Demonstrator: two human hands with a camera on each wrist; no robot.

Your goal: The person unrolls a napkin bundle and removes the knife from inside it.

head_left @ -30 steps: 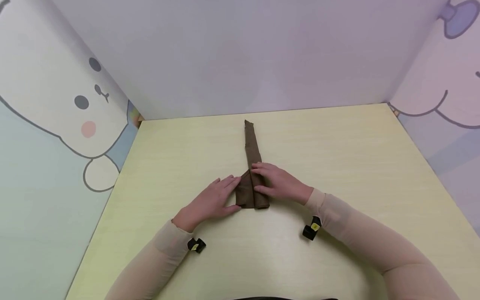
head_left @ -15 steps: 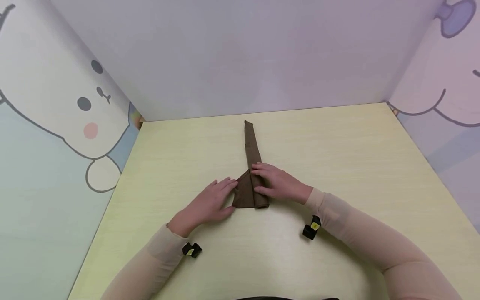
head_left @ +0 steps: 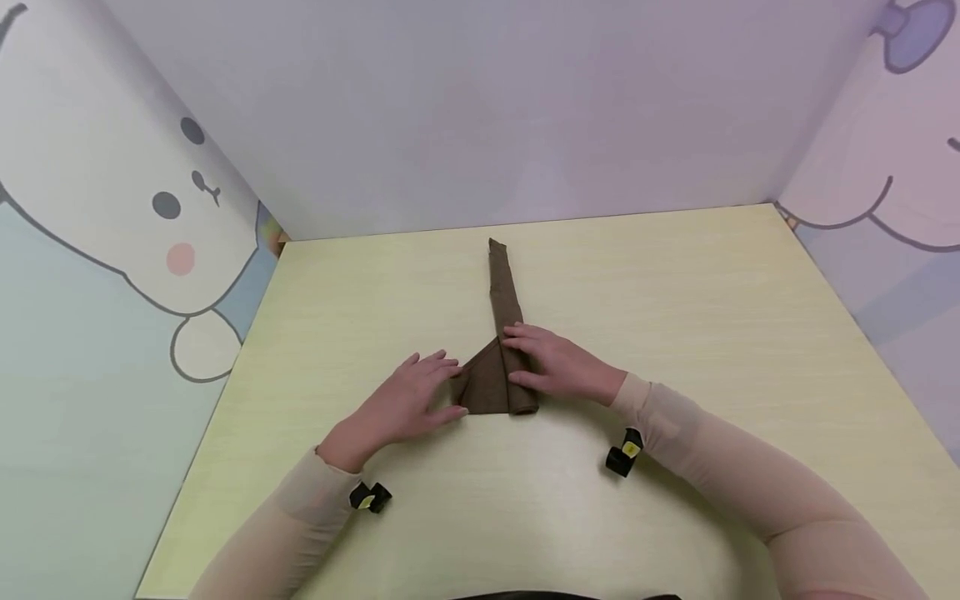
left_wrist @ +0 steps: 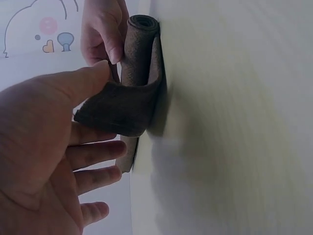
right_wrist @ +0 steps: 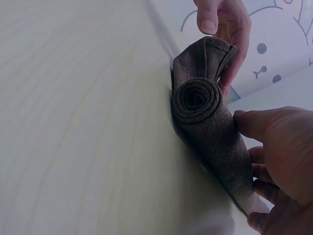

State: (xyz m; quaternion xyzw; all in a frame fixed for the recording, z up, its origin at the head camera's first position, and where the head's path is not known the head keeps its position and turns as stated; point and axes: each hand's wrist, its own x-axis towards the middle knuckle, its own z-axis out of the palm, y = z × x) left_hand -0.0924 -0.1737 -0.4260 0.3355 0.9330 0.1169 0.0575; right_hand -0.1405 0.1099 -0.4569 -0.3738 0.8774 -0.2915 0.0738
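A brown cloth (head_left: pixel 486 385), partly rolled, lies on the table; its long narrow part stretches toward the back wall. The near end of the roll shows a tight spiral in the right wrist view, with a loose flap (left_wrist: pixel 120 107) standing out to its left. My left hand (head_left: pixel 405 400) pinches this flap at its outer edge, the thumb on one side and the index finger partly hidden behind the cloth; the other fingers are spread. Across the roll (right_wrist: pixel 217 134) rests my right hand (head_left: pixel 562 364), its thumb and fingertips touching the cloth with relaxed fingers.
The pale yellow table (head_left: pixel 675 317) ends at a plain light wall (head_left: pixel 525 117) behind the cloth. Side panels with cartoon animals (head_left: pixel 172 208) stand left and right. Small black cameras (head_left: pixel 622 454) sit at both wrists, just beyond the sleeves.
My left hand has moved to the left, drawing the flap outward so that more of it shows as a wide triangle. The right hand and the roll have stayed in place.
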